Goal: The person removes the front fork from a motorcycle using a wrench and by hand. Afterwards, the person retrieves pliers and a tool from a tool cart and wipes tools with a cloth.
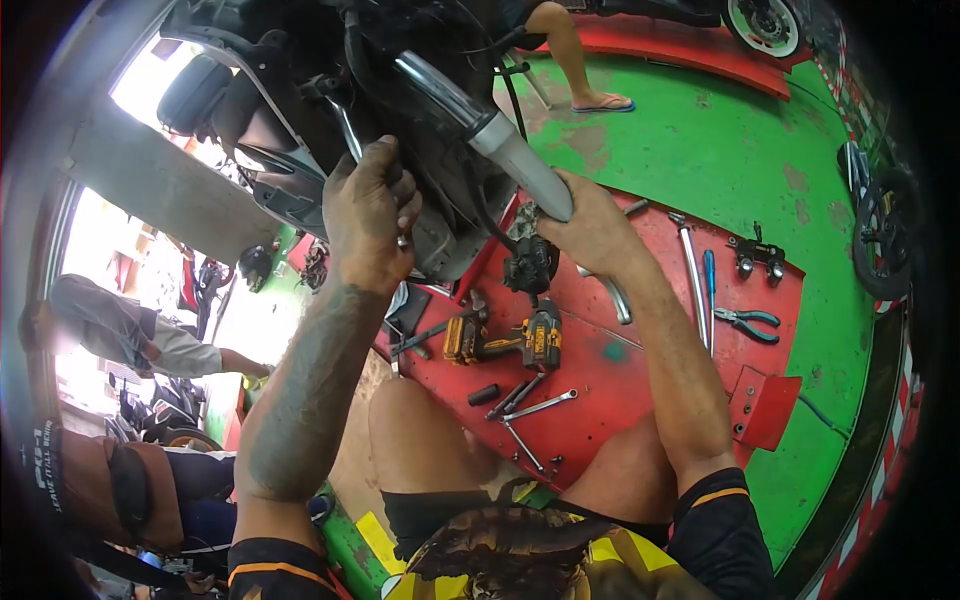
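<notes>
My left hand (372, 215) is closed round the handle of a chrome ratchet wrench (349, 125), whose head reaches up into the dark underside of a motorcycle (400, 140). On the right, my right hand (590, 222) grips the lower end of a grey fork tube (520, 165), which slants up to the left with its chrome part against the motorcycle. A black brake caliper (530, 265) hangs below, between my forearms. Under it a yellow and black cordless impact driver (541, 336) lies on the red platform (620, 385).
Pliers (748, 322), a blue screwdriver (710, 290), a long chrome bar (692, 275) and a combination wrench (541, 404) lie on the platform. Someone's leg (570, 60) is beyond it. Other people stand at the left. A wheel (884, 235) is at far right.
</notes>
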`<control>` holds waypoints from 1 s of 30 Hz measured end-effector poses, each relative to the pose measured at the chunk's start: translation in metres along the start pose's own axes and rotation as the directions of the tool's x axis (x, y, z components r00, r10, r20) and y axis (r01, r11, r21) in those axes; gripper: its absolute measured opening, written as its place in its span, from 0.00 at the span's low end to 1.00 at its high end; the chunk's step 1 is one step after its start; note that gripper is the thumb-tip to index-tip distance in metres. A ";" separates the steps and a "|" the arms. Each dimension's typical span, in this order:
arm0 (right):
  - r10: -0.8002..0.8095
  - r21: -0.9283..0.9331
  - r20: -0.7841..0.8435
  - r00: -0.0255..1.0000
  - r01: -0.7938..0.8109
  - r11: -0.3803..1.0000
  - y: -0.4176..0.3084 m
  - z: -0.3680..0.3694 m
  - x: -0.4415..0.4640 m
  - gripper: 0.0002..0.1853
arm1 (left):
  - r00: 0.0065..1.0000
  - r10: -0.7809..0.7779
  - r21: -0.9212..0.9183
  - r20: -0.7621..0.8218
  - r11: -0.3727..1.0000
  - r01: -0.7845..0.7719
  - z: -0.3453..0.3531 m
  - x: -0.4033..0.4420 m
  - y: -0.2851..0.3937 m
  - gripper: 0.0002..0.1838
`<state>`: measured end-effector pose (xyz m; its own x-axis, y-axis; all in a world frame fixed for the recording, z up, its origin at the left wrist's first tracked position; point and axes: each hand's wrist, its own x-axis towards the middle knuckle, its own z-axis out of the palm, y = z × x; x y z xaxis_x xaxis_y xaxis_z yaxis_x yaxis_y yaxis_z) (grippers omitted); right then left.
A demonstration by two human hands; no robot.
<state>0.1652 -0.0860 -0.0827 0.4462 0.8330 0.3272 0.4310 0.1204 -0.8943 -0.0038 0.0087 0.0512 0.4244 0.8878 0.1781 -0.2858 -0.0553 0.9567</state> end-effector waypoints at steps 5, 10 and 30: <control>0.073 0.044 0.049 0.996 -0.075 0.996 -0.004 0.001 -0.005 0.30 | 0.983 0.165 -0.048 -0.076 0.985 -0.169 0.013 0.012 -0.036 0.08; 0.050 0.055 0.082 0.995 -0.055 0.997 -0.011 0.004 -0.004 0.29 | 0.990 0.142 0.084 0.001 0.986 -0.141 -0.010 0.024 -0.039 0.08; 0.171 0.219 0.331 0.928 -0.252 0.943 0.022 -0.004 0.005 0.24 | 0.980 -0.197 0.045 -0.039 0.979 0.199 -0.051 0.009 -0.096 0.09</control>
<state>0.1800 -0.0812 -0.0997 0.2287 0.9722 0.0497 0.1219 0.0220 -0.9923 -0.0170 0.0450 -0.0507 0.4387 0.8983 -0.0229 -0.1570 0.1017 0.9824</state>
